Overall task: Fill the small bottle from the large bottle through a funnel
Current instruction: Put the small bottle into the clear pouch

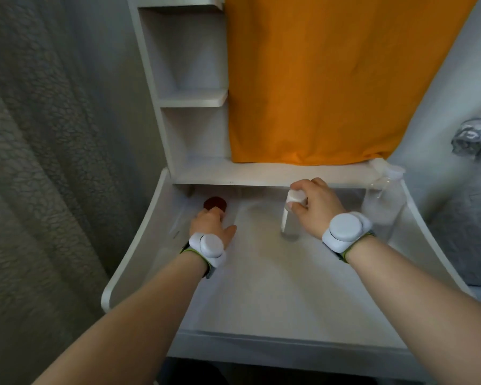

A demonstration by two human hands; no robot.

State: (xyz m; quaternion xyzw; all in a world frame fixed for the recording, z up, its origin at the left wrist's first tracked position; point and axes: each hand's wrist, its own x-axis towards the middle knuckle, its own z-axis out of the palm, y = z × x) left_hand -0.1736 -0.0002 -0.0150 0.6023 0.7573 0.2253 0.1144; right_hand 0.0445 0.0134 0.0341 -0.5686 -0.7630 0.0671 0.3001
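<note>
Careful, your right hand [314, 207] grips the small bottle [290, 218]'s cap left of the large bottle [383, 201], left hand [214, 223] curled on the brown funnel [215, 203]: twisting one-handed could topple it

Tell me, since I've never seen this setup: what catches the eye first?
The orange cloth hanging behind the white desk. Below it, the right hand grips the white cap of a small bottle, and the left hand reaches a brown funnel. A large clear bottle stands far right.
</note>
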